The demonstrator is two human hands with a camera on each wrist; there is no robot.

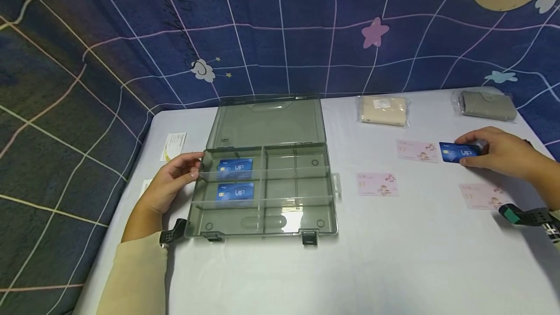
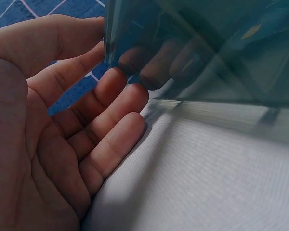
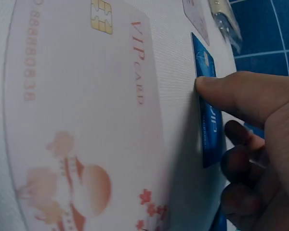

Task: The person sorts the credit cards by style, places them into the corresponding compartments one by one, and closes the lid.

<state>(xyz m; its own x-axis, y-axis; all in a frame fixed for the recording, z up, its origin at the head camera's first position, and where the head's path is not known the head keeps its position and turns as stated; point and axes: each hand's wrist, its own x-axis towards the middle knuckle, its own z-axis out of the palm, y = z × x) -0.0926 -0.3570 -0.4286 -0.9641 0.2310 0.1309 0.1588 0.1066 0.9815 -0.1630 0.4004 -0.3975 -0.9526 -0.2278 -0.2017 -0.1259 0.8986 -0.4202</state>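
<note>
A smoky plastic storage box (image 1: pixel 297 217) stands with its lid (image 1: pixel 267 123) folded back. Two blue VIP cards lie in its left column: one in the back compartment (image 1: pixel 235 166), one in the middle compartment (image 1: pixel 235 192). My left hand (image 1: pixel 168 183) touches the box's left wall with relaxed fingers; in the left wrist view the fingertips (image 2: pixel 135 122) rest near its lower edge. Far to the right, my right hand (image 1: pixel 496 152) pinches a blue VIP card (image 1: pixel 455 152) by its edges. A pink VIP card (image 3: pixel 86 96) fills much of the right wrist view, beside the blue one.
Pink cards lie right of the box: one nearer it (image 1: pixel 377 184), one behind (image 1: pixel 417 151), one below my right hand (image 1: pixel 481 195). Wrapped beige (image 1: pixel 384 112) and grey (image 1: pixel 487 106) wallets sit at the back. A white card (image 1: pixel 173 146) lies left; another is partly hidden by my left hand.
</note>
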